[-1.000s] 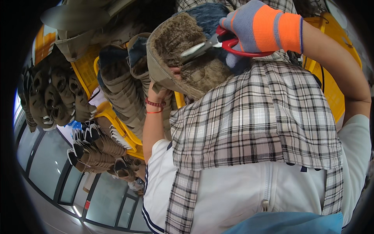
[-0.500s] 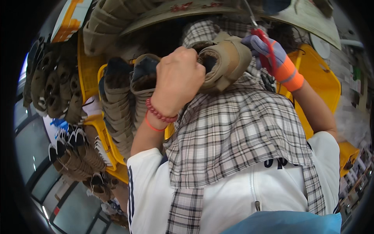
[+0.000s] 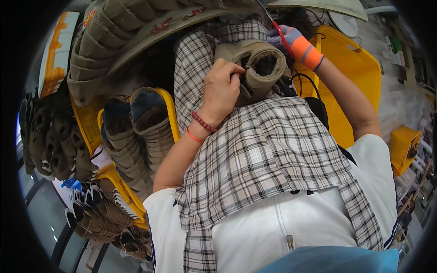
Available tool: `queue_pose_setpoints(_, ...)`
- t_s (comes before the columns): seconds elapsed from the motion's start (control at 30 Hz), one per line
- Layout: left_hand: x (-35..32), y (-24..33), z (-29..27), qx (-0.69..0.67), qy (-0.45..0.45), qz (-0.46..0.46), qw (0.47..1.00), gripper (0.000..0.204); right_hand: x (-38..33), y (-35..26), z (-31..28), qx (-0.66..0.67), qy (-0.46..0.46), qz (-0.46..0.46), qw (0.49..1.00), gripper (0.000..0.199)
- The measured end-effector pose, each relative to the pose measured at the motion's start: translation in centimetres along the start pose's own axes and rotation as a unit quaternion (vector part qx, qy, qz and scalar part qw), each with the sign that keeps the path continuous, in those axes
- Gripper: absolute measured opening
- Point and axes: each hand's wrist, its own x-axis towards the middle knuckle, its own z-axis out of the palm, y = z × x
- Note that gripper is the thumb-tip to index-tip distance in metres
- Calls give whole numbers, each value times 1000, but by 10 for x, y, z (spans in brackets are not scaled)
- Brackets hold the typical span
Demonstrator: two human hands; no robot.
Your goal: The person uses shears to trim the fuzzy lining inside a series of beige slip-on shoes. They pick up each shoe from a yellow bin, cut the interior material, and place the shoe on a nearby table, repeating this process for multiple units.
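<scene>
A tan boot upper with a fleecy lining rests on my checked lap, its round opening turned up toward me. My bare left hand, with a beaded bracelet at the wrist, is closed on the upper's left edge, thumb and fingers pinching the material. On the far right side of the upper is my right hand, in a purple and orange glove. It is closed around red-handled scissors, whose metal blades point up and away. The right fingertips are partly hidden behind the upper.
Stacked tan uppers stand in a yellow crate to my left; more hang beyond. A row of nested uppers lies along the pale bench ahead. A large yellow bin stands to my right, with a black cable near it.
The upper has been turned, so its opening now faces up more. My left fingers have shifted to its edge. The right hand still holds the scissors. The whole view has also swung.
</scene>
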Motion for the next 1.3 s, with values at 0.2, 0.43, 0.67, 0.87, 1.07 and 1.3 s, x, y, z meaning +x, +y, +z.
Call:
queue_pose_setpoints(0.2,2,7,11,-15,-5,10,1000,12,-87,-59,-29,-206,176,-165,949,32)
queue_pose_setpoints(0.43,4,3,18,39,2,70,997,13,-168,-122,-27,-511,-114,135,842,62)
queue_pose_setpoints(0.67,3,1,17,46,6,112,993,13,-155,-130,-17,-578,-217,205,759,73)
queue_pose_setpoints(0.87,9,8,6,85,-14,111,990,9,-148,-126,-17,-494,-217,218,813,74)
queue_pose_setpoints(1.07,7,7,10,91,-12,119,989,17,-152,-124,-11,-573,-208,183,772,72)
queue_pose_setpoints(1.3,16,14,-5,130,-106,76,983,19,-159,-111,-14,-599,-181,80,776,74)
